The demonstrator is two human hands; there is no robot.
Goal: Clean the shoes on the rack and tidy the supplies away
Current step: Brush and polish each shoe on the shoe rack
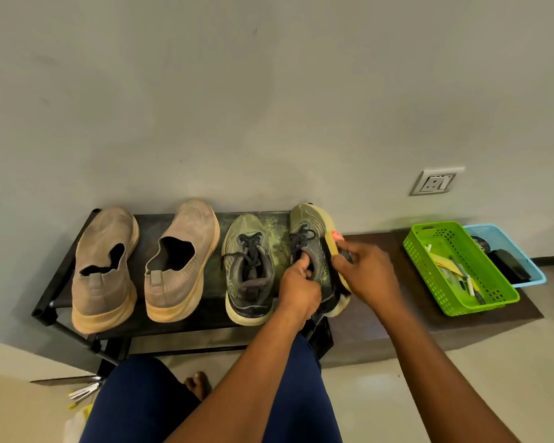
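While four shoes sit on the black rack [45, 302], rightmost green sneaker [311, 225] tipped on its side at the right end, left hand [298, 287] gripping its collar, right hand [365, 273] curled round a wooden brush [333, 251] pressed against its outer side

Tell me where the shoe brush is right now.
The wooden shoe brush is in the right hand, pressed against the outer side of the rightmost green laced sneaker at the right end of the black rack.
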